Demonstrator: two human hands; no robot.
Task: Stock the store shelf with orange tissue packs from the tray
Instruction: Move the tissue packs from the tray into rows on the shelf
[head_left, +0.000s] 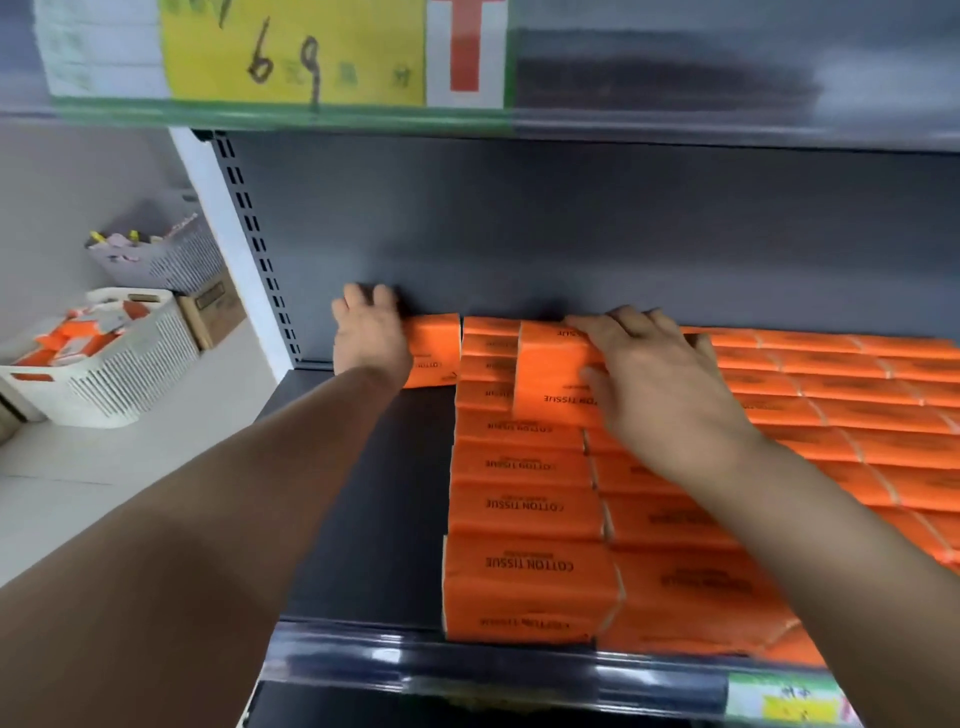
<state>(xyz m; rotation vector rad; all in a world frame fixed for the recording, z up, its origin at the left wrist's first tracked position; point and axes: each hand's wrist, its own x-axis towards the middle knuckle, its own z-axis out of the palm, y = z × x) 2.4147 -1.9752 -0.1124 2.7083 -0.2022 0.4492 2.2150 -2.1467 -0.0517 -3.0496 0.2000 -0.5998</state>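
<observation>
Several orange tissue packs (524, 506) lie in rows on the dark grey shelf (395, 499), filling its middle and right. At the back left, my left hand (370, 332) grips the left end of one orange pack (434, 353) that stands against the rear wall. My right hand (654, 374) rests on top of another orange pack (550, 379), fingers curled over its far edge; this pack lies on top of the back row. The white tray (104, 374) stands on the floor at the left with more orange packs (67, 343) inside.
A bare strip of shelf runs along the left beside the packs. The upper shelf (675, 130) hangs close overhead with a yellow price sign (291, 52). A grey basket (161, 254) and a cardboard box (213, 312) stand behind the tray. The slotted shelf upright (254, 249) is at left.
</observation>
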